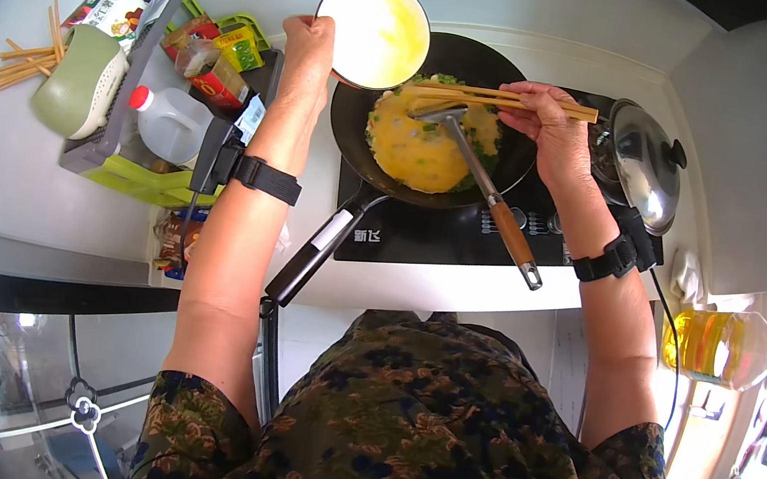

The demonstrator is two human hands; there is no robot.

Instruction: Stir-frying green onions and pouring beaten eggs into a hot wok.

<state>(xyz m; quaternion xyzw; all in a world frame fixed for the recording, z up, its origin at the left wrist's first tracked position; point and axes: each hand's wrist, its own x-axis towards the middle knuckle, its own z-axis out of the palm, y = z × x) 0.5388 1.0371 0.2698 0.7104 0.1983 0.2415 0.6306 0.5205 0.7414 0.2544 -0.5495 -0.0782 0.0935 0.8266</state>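
My left hand (311, 48) grips the rim of a white bowl (373, 28), tilted above the left far side of a black wok (348, 131). Yellow egg residue coats the bowl's inside. In my right hand (544, 122) is a pair of wooden chopsticks (476, 93), their tips over the wok near the bowl. Beaten egg (420, 158) with chopped green pieces spreads across the wok's bottom. A spatula (470, 151) with a wooden handle rests in the wok, its handle lying across the near rim. The wok's black handle (313, 250) points toward me at the left.
Beneath the wok is a black double cooktop (422, 238). A pan with a glass lid (643, 165) stands at right, a large oil bottle (719, 345) beyond it. At left, a grey-green basket (136, 171) holds a white jug (174, 125) and packets, beside a green chopstick holder (79, 82).
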